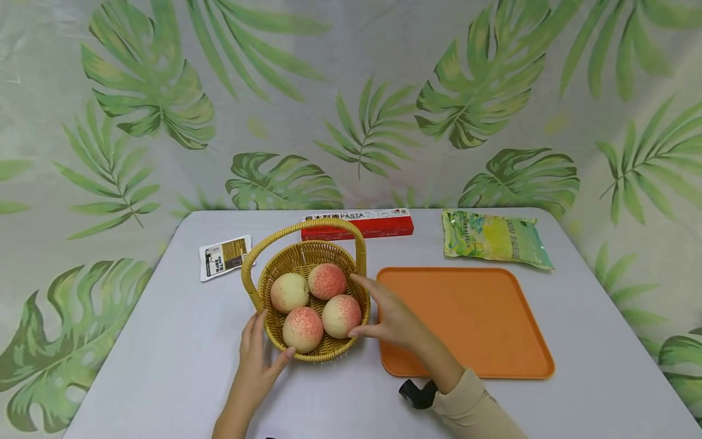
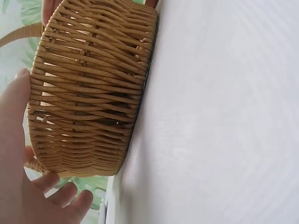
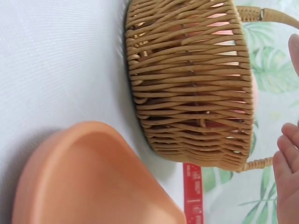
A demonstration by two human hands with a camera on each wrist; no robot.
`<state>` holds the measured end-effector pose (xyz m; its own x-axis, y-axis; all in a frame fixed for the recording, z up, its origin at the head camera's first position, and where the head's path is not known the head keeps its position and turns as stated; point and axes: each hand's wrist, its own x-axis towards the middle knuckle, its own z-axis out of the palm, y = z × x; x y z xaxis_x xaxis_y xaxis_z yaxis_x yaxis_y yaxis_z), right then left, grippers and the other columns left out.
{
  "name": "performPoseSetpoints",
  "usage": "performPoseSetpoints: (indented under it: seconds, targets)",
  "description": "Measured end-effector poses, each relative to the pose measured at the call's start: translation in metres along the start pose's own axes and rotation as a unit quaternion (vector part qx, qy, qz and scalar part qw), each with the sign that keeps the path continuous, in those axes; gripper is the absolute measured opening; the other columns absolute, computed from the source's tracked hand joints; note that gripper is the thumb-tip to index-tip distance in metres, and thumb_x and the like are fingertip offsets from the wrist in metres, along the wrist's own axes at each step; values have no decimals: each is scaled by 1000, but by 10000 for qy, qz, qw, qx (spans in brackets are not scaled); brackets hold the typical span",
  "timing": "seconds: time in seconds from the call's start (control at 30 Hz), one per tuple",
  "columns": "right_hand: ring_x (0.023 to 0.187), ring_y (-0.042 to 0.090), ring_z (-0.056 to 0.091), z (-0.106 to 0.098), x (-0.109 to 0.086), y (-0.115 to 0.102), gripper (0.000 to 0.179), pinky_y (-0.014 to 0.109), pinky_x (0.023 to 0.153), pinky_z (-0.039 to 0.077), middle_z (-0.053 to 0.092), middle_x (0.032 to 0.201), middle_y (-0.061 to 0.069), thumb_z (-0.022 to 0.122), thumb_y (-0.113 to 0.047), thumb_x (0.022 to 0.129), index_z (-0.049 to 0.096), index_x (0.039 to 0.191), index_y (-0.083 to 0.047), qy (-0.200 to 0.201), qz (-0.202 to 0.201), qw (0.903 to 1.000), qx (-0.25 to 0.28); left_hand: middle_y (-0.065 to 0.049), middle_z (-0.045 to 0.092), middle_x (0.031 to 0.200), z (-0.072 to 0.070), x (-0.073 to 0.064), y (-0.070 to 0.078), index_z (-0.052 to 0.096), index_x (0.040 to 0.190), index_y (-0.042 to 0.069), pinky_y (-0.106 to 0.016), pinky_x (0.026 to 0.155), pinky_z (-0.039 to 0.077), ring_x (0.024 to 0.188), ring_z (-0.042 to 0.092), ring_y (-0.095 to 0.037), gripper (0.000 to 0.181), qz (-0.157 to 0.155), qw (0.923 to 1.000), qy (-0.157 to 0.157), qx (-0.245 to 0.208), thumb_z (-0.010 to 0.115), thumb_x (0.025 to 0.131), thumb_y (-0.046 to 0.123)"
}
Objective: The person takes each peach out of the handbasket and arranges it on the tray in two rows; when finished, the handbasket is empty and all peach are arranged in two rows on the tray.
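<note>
A yellow-brown wicker basket (image 1: 344, 348) with a tall arched handle stands on the table and holds several peaches, among them a pale one (image 1: 289, 292) and a redder one (image 1: 327, 281). At the basket's front left is my left hand (image 1: 255, 356); its thumb touches the rim and its fingers spread along the side, as the left wrist view of the basket (image 2: 88, 88) also shows. My right hand (image 1: 392, 314) hovers over the right rim, thumb and fingers apart, near the front-right peach (image 1: 342, 316). In the right wrist view its fingers (image 3: 288, 156) are clear of the wicker.
An orange tray (image 1: 460, 323) lies right of the basket, under the right forearm. Behind the basket is a red pasta box (image 1: 384, 225). A green-yellow packet (image 1: 496, 238) rests at the back right, a small white pouch (image 1: 225, 257) at the back left.
</note>
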<state>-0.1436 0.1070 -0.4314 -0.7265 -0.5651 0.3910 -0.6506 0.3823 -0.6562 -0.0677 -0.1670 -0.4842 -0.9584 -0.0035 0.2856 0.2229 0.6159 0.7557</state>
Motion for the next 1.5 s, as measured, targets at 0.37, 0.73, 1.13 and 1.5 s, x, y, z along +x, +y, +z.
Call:
performPoseSetpoints:
  seconds: [0.37,0.73,1.13,1.5]
  targets:
    - [124,18,34,12,-1,11,86,40,101,32,39,136,4,77,-37,67,36,136,-7,-55,167,9997,143,-25,18,138,6,-1,0,20,140,-1,-14,97,26,123,26,-35,83,76,9984,75,-547,72,76,10]
    - [122,19,37,14,3,15,85,39,99,33,42,133,5,76,-39,67,37,135,-7,-347,396,9986,-26,-21,17,139,9,-2,-2,18,139,1,-25,96,33,117,35,-33,81,-245,9952,-23,-952,71,78,12]
    - [118,15,40,14,12,14,75,35,97,36,45,130,3,78,-27,70,41,133,-11,-830,624,9941,-317,-21,11,140,7,0,9,15,139,1,-48,100,25,124,22,-40,79,-602,9819,-130,-1792,67,81,9]
    - [113,16,44,14,19,10,68,36,92,40,50,123,1,76,-34,71,46,129,-13,-1147,686,9897,-510,-15,10,142,12,-1,-3,14,141,7,-40,101,24,127,19,-34,81,-771,9783,-142,-1918,68,81,15]
